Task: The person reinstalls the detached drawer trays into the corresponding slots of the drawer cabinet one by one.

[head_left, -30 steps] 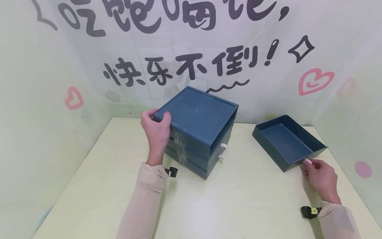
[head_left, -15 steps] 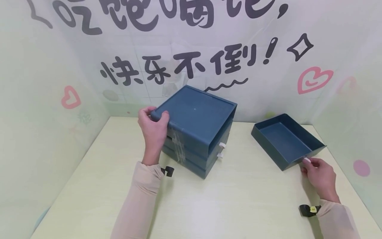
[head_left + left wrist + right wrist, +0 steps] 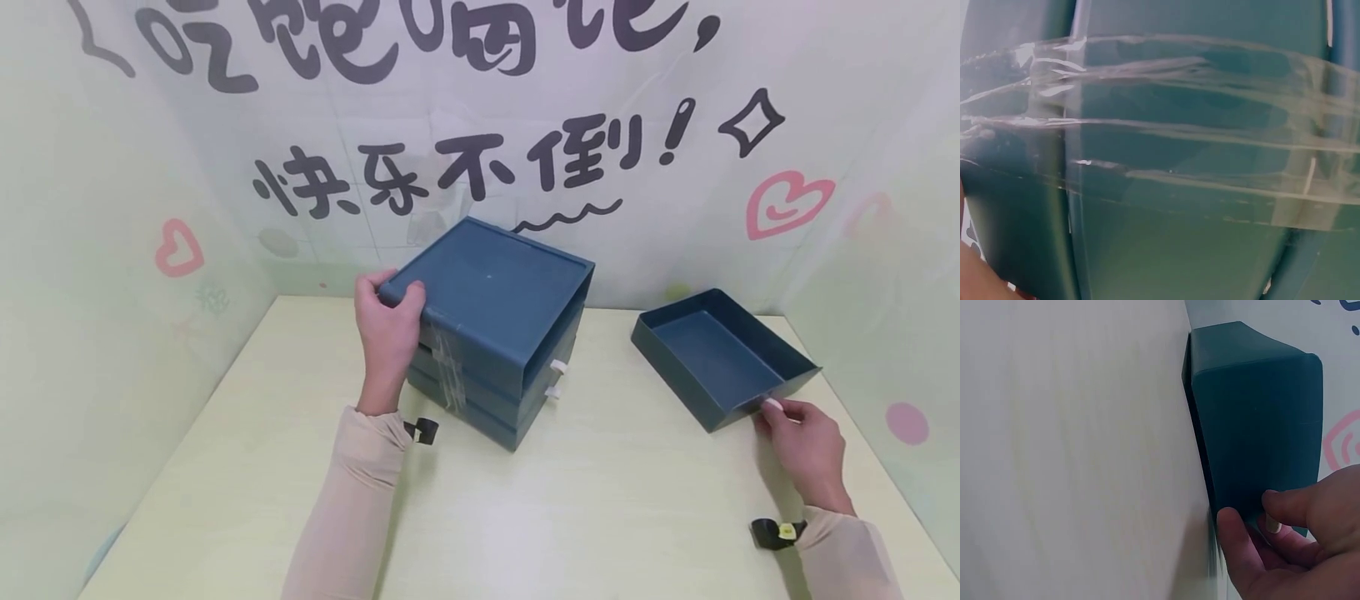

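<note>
A dark blue desktop drawer cabinet (image 3: 495,283) stands at an angle on the table, its top slot without a drawer. Two white pull tabs (image 3: 558,367) show on the lower drawers. My left hand (image 3: 388,329) grips the cabinet's left corner, thumb on the top edge. Clear tape (image 3: 1179,125) bands the cabinet's side in the left wrist view. At the right, my right hand (image 3: 808,446) pinches the white tab (image 3: 1272,523) of a loose blue drawer (image 3: 716,350), which has nothing inside. Whether that drawer's front edge touches the table, I cannot tell.
The pale table (image 3: 525,517) reaches to a printed curtain (image 3: 675,242) behind the cabinet and drawer. Curtain walls also close in on the left and right. A stretch of tabletop separates the cabinet from the loose drawer.
</note>
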### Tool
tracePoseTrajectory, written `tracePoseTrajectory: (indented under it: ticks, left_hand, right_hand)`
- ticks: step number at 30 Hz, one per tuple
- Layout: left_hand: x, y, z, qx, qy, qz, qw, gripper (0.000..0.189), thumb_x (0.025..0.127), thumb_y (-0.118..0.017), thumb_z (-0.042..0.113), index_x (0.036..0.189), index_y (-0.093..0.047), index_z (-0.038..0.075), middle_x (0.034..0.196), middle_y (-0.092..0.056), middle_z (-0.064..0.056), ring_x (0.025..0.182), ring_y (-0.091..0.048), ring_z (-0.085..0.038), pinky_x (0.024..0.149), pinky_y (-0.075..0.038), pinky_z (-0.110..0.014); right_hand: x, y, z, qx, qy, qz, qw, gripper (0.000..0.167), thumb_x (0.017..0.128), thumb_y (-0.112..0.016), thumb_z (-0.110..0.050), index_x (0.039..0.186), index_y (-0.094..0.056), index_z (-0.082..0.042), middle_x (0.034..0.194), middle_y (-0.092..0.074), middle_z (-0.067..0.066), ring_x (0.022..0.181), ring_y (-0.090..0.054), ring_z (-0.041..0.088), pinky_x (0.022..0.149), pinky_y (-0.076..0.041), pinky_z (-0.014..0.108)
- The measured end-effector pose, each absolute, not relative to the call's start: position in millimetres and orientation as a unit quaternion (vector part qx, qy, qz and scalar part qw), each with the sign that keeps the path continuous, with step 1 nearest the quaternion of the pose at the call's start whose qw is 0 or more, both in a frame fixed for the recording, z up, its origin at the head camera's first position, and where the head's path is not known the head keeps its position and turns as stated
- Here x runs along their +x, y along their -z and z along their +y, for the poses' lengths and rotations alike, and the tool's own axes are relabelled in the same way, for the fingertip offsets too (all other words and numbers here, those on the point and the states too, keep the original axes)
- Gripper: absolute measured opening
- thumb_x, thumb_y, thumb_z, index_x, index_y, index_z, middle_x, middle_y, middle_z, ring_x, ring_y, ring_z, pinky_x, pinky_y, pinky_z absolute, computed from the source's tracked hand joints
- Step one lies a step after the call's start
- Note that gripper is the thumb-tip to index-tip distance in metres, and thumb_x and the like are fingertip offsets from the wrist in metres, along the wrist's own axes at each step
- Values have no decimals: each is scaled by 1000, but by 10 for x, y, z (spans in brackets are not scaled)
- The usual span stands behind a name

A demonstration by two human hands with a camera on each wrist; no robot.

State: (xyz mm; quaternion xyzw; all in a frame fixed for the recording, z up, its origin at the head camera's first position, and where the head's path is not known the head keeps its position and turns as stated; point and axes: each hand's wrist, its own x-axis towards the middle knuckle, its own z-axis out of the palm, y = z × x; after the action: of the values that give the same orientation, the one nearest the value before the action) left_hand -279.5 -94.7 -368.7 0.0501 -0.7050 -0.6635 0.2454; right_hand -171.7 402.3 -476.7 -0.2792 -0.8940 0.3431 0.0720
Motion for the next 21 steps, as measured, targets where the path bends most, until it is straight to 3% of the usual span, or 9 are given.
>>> tracePoseTrajectory:
  ticks: [2, 4, 7, 9, 11, 21]
  left_hand:
    - [-2792, 3687, -952, 52, 658, -710, 247, 47, 89, -67, 20, 128, -52, -2, 130, -53, -19, 100, -55, -21, 84, -46, -29]
    - [-2790, 3687, -956, 53, 654, -713, 247, 47, 89, -67, 20, 128, -52, -2, 129, -53, -19, 98, -56, -21, 82, -47, -29]
    - [-2783, 3683, -959, 52, 649, -719, 245, 47, 89, -67, 21, 128, -52, -1, 129, -53, -19, 95, -56, -22, 80, -47, -30]
    - [-2778, 3676, -958, 52, 646, -721, 245, 48, 89, -67, 21, 128, -52, -1, 129, -53, -19, 96, -56, -22, 80, -47, -31]
    - [-2772, 3670, -955, 52, 644, -722, 246, 48, 89, -67, 21, 128, -52, -2, 129, -53, -19, 96, -56, -22, 81, -47, -31]
    - [-2766, 3670, -950, 56, 640, -722, 257, 47, 88, -67, 21, 127, -53, -3, 127, -54, -19, 98, -55, -22, 82, -46, -31]
  right_hand:
    - [-1706, 4768, 4011, -280, -344, -892, 81, 52, 103, -50, -36, 129, -61, 7, 132, -62, 31, 108, -55, 33, 71, -36, 27]
    - [-1699, 4763, 4006, -287, -346, -889, 91, 52, 102, -51, -38, 129, -63, 5, 126, -67, 28, 105, -56, 29, 71, -36, 26]
    - [-1688, 4752, 4011, -301, -353, -880, 101, 53, 101, -54, -42, 128, -65, 2, 91, -75, 1, 91, -54, 10, 70, -37, 25]
    - [-1684, 4748, 4016, -307, -360, -875, 105, 54, 100, -55, -44, 128, -66, 0, 72, -64, -23, 82, -48, -3, 69, -37, 24]
    - [-1677, 4742, 4015, -309, -367, -870, 108, 55, 100, -56, -45, 128, -66, 0, 66, -48, -38, 76, -42, -9, 69, -37, 23]
    - [-1660, 4719, 4001, -317, -381, -860, 121, 57, 99, -55, -47, 130, -66, -1, 59, -41, -44, 75, -41, -10, 67, -38, 22]
